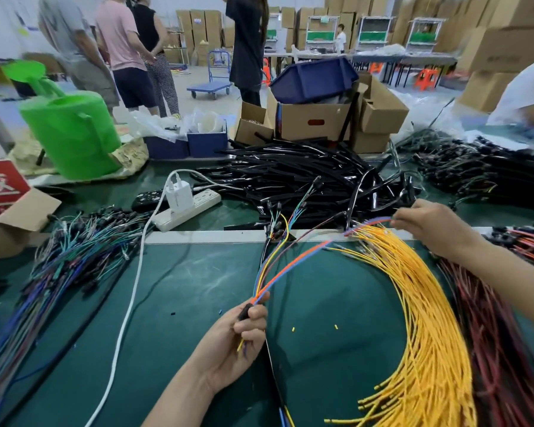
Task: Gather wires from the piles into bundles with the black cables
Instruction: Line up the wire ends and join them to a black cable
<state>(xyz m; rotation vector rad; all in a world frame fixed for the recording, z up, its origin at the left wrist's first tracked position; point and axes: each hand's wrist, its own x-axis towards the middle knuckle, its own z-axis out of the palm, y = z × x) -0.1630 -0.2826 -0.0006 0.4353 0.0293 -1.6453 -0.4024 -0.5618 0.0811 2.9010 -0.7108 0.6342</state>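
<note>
The left hand is clenching a thin bundle of smooth, plastic-coated wires (orange, blue, yellow and purple) together with the end of one black cable. The bundle is standing up out of the fist above the middle of the matte green mat. The right hand is reaching to the mat's far edge and pinching the far ends of the orange and blue strands, which are stretching taut between the two hands.

Four piles are lying around them. One is a thick arc of glossy yellow wires curving under the right forearm. Just beside it on the right is a pile of red and dark wires. A tangle of blue, green and purple wires is lying on the left, and a heap of shiny black cables is lying beyond the mat.

One white power strip is lying near the black heap, carrying one boxy white charger. A single white cord is snaking down across the mat. Two tiny yellow offcuts are sitting near the left hand.
</note>
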